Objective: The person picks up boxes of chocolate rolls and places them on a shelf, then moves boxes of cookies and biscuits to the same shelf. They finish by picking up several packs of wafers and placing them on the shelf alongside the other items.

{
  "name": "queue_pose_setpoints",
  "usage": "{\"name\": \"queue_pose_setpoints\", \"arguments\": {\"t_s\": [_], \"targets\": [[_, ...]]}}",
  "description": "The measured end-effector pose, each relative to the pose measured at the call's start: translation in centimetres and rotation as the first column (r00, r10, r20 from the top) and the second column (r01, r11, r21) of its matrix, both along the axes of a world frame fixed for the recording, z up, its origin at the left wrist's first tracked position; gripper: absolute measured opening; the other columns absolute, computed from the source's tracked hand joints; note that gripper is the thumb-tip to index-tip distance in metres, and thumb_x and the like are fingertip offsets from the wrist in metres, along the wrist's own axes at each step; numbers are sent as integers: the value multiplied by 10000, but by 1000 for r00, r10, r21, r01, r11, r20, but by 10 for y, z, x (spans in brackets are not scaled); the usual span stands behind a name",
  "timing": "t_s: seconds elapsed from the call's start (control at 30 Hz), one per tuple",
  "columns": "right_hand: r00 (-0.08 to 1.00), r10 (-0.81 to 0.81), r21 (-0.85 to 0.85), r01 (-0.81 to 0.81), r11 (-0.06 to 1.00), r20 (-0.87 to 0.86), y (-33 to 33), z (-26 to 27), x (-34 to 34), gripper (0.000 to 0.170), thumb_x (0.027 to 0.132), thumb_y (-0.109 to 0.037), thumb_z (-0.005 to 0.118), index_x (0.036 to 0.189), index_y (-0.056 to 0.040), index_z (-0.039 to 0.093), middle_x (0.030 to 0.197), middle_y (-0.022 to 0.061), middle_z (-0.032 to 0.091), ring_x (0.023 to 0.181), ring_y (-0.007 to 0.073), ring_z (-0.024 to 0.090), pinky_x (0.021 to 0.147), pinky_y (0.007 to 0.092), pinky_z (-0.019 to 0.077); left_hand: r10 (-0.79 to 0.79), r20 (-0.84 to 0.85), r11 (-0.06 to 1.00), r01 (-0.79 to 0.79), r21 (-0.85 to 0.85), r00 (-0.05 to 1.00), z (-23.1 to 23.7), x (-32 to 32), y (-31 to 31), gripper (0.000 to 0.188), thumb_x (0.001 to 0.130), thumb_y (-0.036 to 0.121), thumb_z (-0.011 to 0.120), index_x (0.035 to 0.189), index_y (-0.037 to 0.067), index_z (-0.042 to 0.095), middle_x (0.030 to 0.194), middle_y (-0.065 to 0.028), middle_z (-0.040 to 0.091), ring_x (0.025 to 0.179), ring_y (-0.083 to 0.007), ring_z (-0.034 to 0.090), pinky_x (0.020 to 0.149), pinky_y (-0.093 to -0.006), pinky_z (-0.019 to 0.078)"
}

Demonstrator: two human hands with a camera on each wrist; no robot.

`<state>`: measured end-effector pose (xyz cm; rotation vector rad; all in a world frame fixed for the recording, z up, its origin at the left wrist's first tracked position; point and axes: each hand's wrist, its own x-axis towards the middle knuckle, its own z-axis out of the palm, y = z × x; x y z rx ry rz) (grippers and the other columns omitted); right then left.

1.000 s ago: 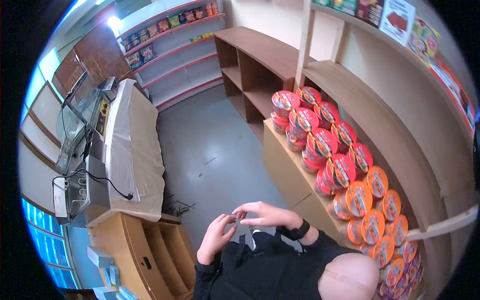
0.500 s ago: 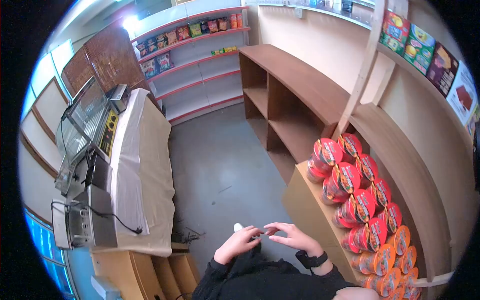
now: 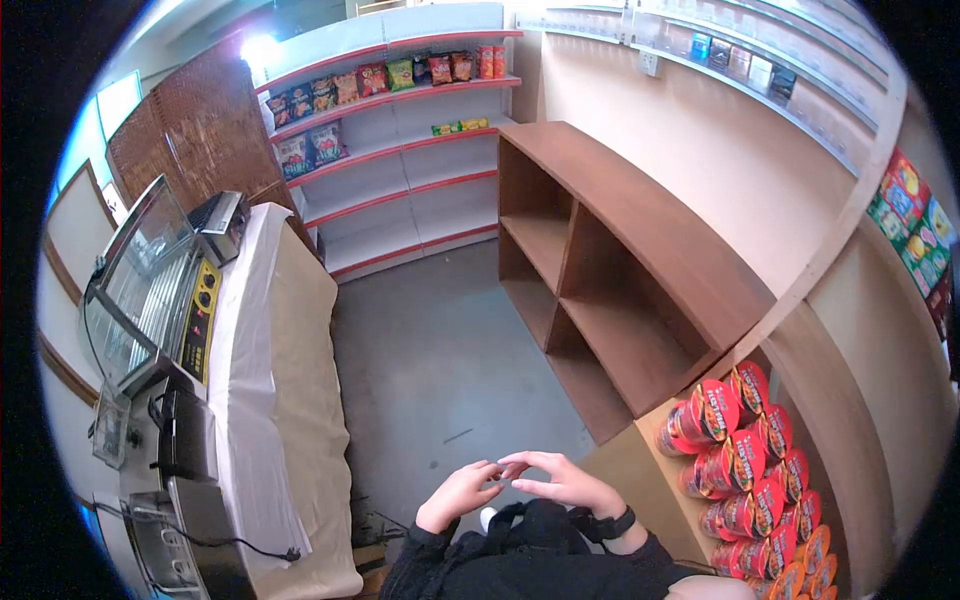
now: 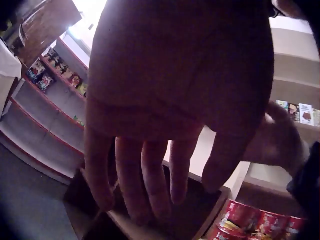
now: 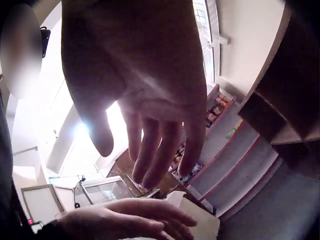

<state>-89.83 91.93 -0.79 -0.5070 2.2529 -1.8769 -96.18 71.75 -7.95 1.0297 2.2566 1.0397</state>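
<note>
Both hands are held in front of the body at the lower middle of the head view, fingertips close together. The left hand point(image 3: 461, 495) has relaxed, slightly bent fingers and holds nothing; the left wrist view shows its palm point(image 4: 175, 75) and hanging fingers. Opposite it, the right hand point(image 3: 562, 482) is also loosely bent and bare, a black band point(image 3: 612, 522) on its wrist. Whether the fingertips touch, I cannot tell. Nearest on the right are red-lidded cups point(image 3: 742, 460), stacked on a wooden shelf point(image 3: 665, 480), apart from the hands.
A brown open cabinet point(image 3: 640, 250) stands along the right wall. Snack bags point(image 3: 400, 74) line the white shelves point(image 3: 370, 190) at the back. On the left, a cloth-covered table point(image 3: 290, 400) bears a glass display case point(image 3: 150, 270) and a power cord point(image 3: 235, 543). Grey floor point(image 3: 450, 350) lies between.
The head view has shifted forward and up: the brown cabinet and back shelves look larger, and the cups sit lower right. Both hands keep nearly the same relaxed pose, still holding nothing.
</note>
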Motion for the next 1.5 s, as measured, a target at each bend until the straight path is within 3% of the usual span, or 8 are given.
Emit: {"name": "queue_pose_setpoints", "arguments": {"t_s": [0.07, 0.37, 0.8, 1.03, 1.2, 1.27, 1.37, 1.5], "targets": [[1000, 10, -16, -10, 1000, 12, -2, -11, -25, 339, 876, -136, 578, 1191, -17, 536, 1009, 96, 623, 951, 177, 588, 869, 313, 456, -24, 23, 995, 22, 100, 999, -1, -20, -5, 283, 818, 190, 570, 1052, 32, 573, 979, -157, 600, 925, -310, 595, 795, -376, 479], [997, 10, 77, -16, 997, 76, 27, -34, -155, 343, 885, -189, 569, 1193, -41, 537, 977, 100, 635, 930, 183, 600, 859, 323, 459, 85, 142, 996, -89, 28, 986, -4, -128, -5, 272, 856, 189, 581, 1070, 22, 591, 1004, -146, 613, 941, -241, 617, 841, -341, 477], [999, 39, 25, -39, 999, -16, 91, -20, -408, 332, 888, -150, 565, 1200, -39, 533, 987, 80, 634, 932, 159, 593, 842, 306, 466, 169, -48, 986, -168, 23, 984, 19, -361, 66, 273, 849, 185, 578, 1070, 25, 593, 973, -145, 604, 930, -270, 607, 827, -353, 476], [992, 111, 48, -113, 992, 55, 98, -35, -488, 347, 898, -205, 562, 1187, -16, 524, 1008, 117, 622, 946, 181, 595, 859, 317, 460, 117, 105, 993, -117, -6, 987, -16, -450, 74, 309, 849, 238, 569, 1072, 24, 586, 973, -148, 614, 923, -297, 609, 793, -373, 482], [999, -31, 54, 29, 998, 38, 103, -32, -545, 327, 872, -151, 586, 1173, -30, 546, 981, 100, 635, 911, 167, 608, 832, 312, 477, -67, 85, 993, 75, -88, 994, -42, -534, 84, 267, 834, 204, 582, 1024, 15, 592, 971, -166, 607, 911, -301, 601, 806, -386, 472], [991, -84, -40, 89, 995, 106, 110, -35, -570, 323, 872, -138, 583, 1177, -38, 545, 982, 93, 636, 916, 158, 609, 834, 307, 478, -73, -38, 997, 74, 23, 997, -23, -573, 90, 275, 824, 203, 564, 1037, 31, 595, 937, -157, 613, 874, -311, 609, 778, -396, 486], [979, -197, 122, 189, 974, 60, 112, -32, -609, 325, 868, -129, 586, 1179, -46, 543, 963, 79, 635, 919, 165, 611, 838, 304, 478, -32, -53, 999, 33, 23, 998, -6, -633, 88, 266, 819, 192, 565, 1027, 30, 600, 930, -151, 612, 888, -298, 608, 788, -383, 487], [976, -205, 102, 198, 975, 68, 110, -34, -664, 313, 865, -120, 572, 1163, -27, 554, 975, 77, 637, 933, 158, 599, 855, 312, 470, 11, -55, 1000, -10, 12, 998, -5, -696, 80, 260, 815, 182, 569, 1021, 26, 602, 928, -147, 612, 907, -284, 607, 793, -369, 486]]}}
